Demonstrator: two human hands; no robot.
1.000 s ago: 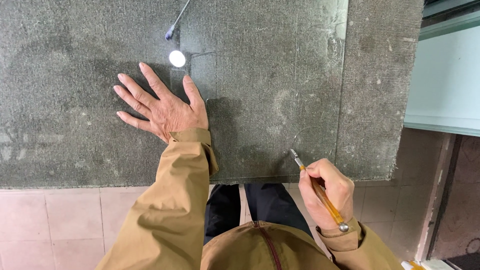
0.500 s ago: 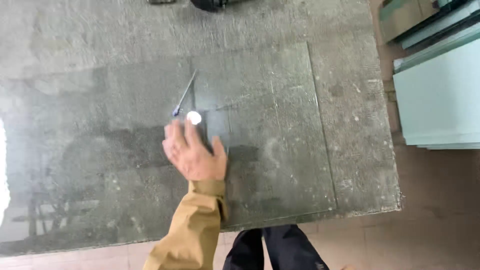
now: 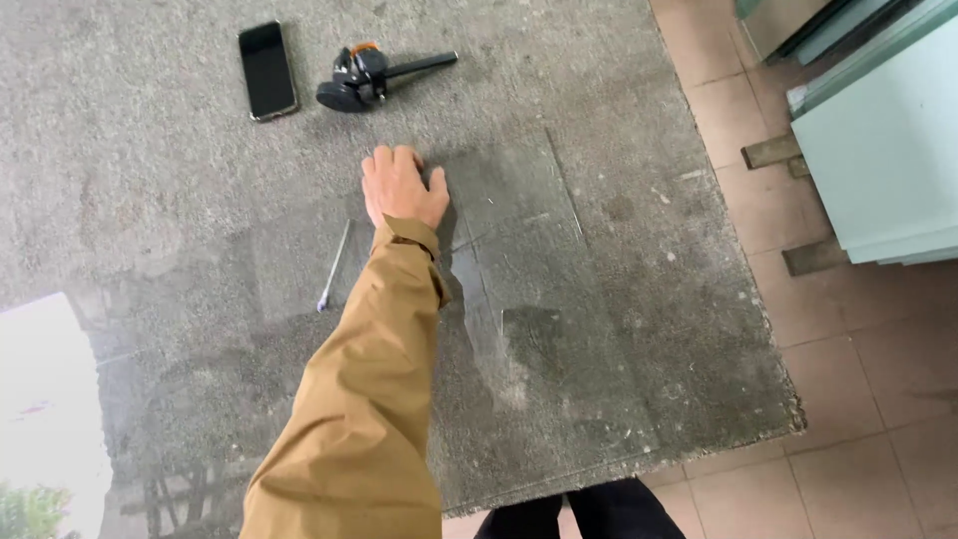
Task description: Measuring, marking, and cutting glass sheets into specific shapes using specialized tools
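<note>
Your left hand (image 3: pixel 402 187) lies flat, fingers spread wide, holding nothing, on the glass sheet (image 3: pixel 519 215); cutter (image 3: pixel 334 265) beside it, phone (image 3: pixel 266 71) beyond.

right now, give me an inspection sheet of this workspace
surface: grey carpeted table, with a clear glass sheet lying flat on it
job's things: glass sheet under the left hand; thin silver pen-like tool beside the sleeve, untouched
clutter: black smartphone face up; black suction-cup handle with orange part
grippers: left hand flat, palm down on the glass; right hand not in view
cables: nothing seen
surroundings: tiled floor; pale green glass panels stacked at right
</note>
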